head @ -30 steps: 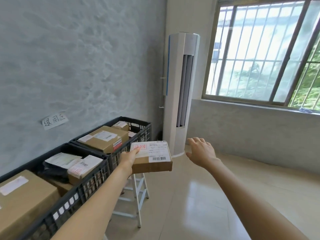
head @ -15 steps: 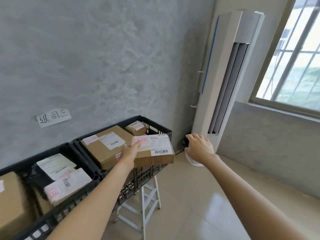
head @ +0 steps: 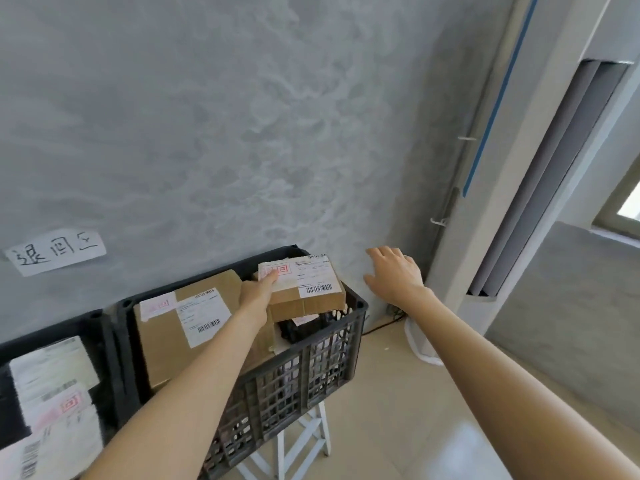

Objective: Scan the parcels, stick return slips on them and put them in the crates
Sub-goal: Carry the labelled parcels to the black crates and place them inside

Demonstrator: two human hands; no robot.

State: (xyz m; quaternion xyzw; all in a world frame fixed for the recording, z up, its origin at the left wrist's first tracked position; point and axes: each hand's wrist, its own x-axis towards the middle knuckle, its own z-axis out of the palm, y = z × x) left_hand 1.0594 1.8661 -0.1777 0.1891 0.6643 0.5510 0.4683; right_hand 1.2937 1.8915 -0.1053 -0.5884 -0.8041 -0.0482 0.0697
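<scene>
My left hand (head: 259,293) grips a small brown cardboard parcel (head: 308,292) by its left end, thumb on top. The parcel carries a white shipping label with a barcode and a slip with a red stamp. It hangs over the right end of a black plastic crate (head: 311,362). A larger brown parcel (head: 183,327) with its own label and slip lies in that crate. My right hand (head: 394,273) is spread in the air to the right of the crate, holding nothing.
A second black crate (head: 100,327) at the left holds several labelled parcels (head: 52,393). A white stool (head: 298,441) carries the crate. A handwritten paper sign (head: 55,251) is stuck on the grey wall. A tall white air conditioner (head: 519,188) stands at the right on a tiled floor.
I have stepped closer and turned left. My left hand has carried the small parcel from beside the crate to above its right end. My right hand stays spread to the right.
</scene>
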